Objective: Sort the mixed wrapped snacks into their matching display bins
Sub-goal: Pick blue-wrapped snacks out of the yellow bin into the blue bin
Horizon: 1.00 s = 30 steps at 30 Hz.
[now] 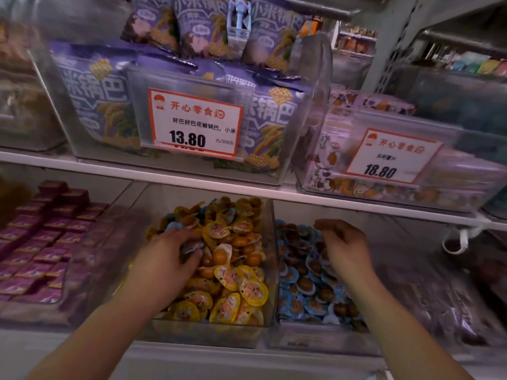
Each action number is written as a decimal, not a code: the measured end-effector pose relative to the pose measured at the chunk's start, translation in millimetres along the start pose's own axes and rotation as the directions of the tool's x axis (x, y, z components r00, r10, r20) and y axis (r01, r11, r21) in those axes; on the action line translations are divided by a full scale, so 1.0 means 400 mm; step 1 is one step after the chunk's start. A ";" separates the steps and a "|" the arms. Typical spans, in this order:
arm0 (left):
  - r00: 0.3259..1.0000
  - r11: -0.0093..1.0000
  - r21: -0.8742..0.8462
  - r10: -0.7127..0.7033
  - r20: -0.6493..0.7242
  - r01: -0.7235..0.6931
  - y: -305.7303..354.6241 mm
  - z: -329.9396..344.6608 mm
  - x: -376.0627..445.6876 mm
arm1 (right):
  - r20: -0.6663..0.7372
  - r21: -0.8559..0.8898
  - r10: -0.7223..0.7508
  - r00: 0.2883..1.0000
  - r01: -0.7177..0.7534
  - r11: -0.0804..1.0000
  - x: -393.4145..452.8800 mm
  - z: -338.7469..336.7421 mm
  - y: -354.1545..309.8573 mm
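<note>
Two clear bins stand side by side on the lower shelf. The middle bin (270,270) holds yellow-lidded snack cups (247,289), with a few blue-lidded ones mixed in near its back left. The bin to its right (323,341) holds blue-lidded snack cups (304,286). My left hand (167,256) reaches into the yellow bin, and its fingers grip a blue-lidded cup (192,246). My right hand (343,245) hovers over the blue bin with loosely curled fingers, and nothing shows in it.
A bin of purple wrapped squares (46,242) lies to the left. On the white shelf (192,176) above stand a bin of purple snack bags with a 13.80 price tag (194,124) and another bin tagged 18.80 (389,157). A blurred bin of dark packets (444,303) is at right.
</note>
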<state>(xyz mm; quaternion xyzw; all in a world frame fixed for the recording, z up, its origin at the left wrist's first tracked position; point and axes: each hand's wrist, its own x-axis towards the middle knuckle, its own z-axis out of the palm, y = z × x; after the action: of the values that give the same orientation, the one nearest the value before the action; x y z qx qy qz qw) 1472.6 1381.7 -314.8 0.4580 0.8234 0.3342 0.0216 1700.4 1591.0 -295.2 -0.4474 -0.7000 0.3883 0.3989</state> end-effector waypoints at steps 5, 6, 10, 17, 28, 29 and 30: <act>0.989 0.995 -0.092 0.016 -0.148 -0.030 -0.004 -0.043 -0.034 | 0.101 -0.058 -0.376 0.921 0.383 0.922 -0.096 0.064 -0.102; 0.980 0.993 -0.106 0.029 -0.198 -0.050 -0.007 -0.062 -0.044 | 0.142 -0.060 -0.436 0.889 0.448 0.892 -0.117 0.084 -0.126; 0.969 0.977 -0.209 -0.004 -0.248 -0.050 -0.020 -0.126 -0.104 | 0.435 -0.051 -0.453 0.778 0.524 0.850 -0.154 0.219 -0.228; 0.999 0.987 -0.161 -0.009 -0.046 0.002 -0.060 -0.131 -0.165 | 0.903 -0.339 -0.086 0.421 0.820 0.461 -0.066 0.515 -0.280; 0.998 0.974 -0.223 0.040 -0.042 -0.049 -0.094 -0.130 -0.155 | 0.824 -0.470 -0.087 0.560 0.761 0.447 -0.023 0.506 -0.257; 0.998 0.972 -0.232 0.039 -0.047 -0.049 -0.094 -0.130 -0.155 | 0.814 -0.455 -0.105 0.571 0.739 0.497 -0.025 0.492 -0.256; 0.998 0.969 -0.244 0.034 -0.056 -0.047 -0.094 -0.129 -0.155 | 0.799 -0.443 -0.110 0.591 0.703 0.557 -0.028 0.477 -0.257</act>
<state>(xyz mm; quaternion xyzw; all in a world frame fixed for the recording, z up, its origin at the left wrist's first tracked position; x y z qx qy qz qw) 1463.1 1293.4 -313.0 0.4600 0.7666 0.4453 0.0501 1498.1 1514.4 -277.6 -0.1922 -0.9761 0.0988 -0.0216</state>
